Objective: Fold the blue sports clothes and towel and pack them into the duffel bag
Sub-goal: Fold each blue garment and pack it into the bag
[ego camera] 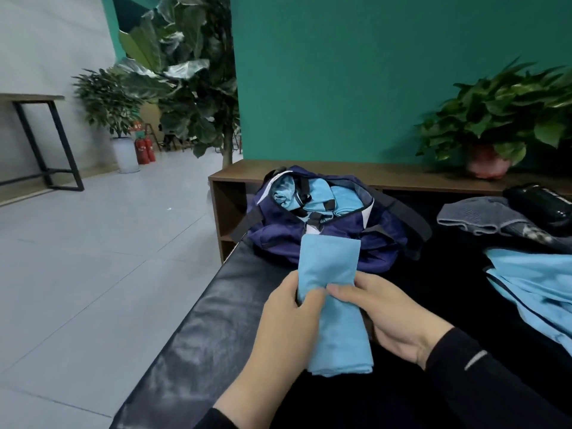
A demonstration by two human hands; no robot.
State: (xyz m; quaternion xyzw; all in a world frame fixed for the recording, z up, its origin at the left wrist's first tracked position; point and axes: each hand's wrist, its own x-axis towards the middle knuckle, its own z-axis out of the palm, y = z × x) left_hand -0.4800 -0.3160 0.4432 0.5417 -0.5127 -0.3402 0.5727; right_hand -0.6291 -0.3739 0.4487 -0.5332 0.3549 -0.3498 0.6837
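A folded light-blue towel [332, 274] stands as a long narrow strip between my hands, just in front of the navy duffel bag [325, 243]. My left hand [288, 323] grips the strip's left edge at mid-height. My right hand [387, 317] pinches it from the right, thumb on the front. The bag lies open on the black bench [192, 351], with light-blue clothing [340, 199] showing inside it. Another light-blue garment [538, 292] lies spread on the bench at the right.
A grey garment [476, 216] and a black object [544, 205] lie at the back right of the bench. A wooden shelf [387, 174] behind the bag carries a potted plant [495, 125]. Tiled floor [93, 258] lies to the left, beyond the bench edge.
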